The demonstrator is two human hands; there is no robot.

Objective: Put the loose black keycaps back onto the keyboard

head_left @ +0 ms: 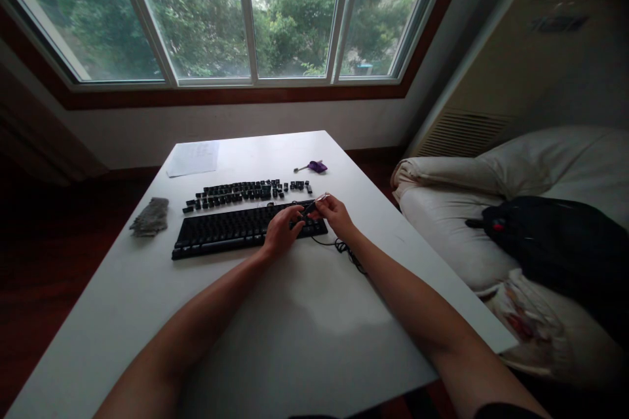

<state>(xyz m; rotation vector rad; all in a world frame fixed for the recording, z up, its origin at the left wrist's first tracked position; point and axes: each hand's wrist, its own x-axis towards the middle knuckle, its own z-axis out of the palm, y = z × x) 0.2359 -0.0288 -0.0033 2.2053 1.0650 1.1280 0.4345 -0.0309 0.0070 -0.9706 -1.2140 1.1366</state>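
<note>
A black keyboard (221,230) lies across the white table, its right part partly behind my hands. Over that right part, my left hand (282,230) has its fingers curled toward the thumb; whatever small thing is between them is too dark to make out. Close beside it, my right hand (335,215) pinches a small, dark, slender object (309,208) whose tip points toward the left fingers. Something shiny shows at the right fingertips. Loose black keycaps (236,195) stand in rows behind the keyboard. A black cable (341,247) runs beneath my right forearm.
A grey folded cloth (150,217) lies left of the keyboard. At the back are a paper sheet (194,158) and a purple item (317,167) with a small brush-like piece (299,169) beside it. A sofa (437,209) with a black bag (550,236) stands to the right.
</note>
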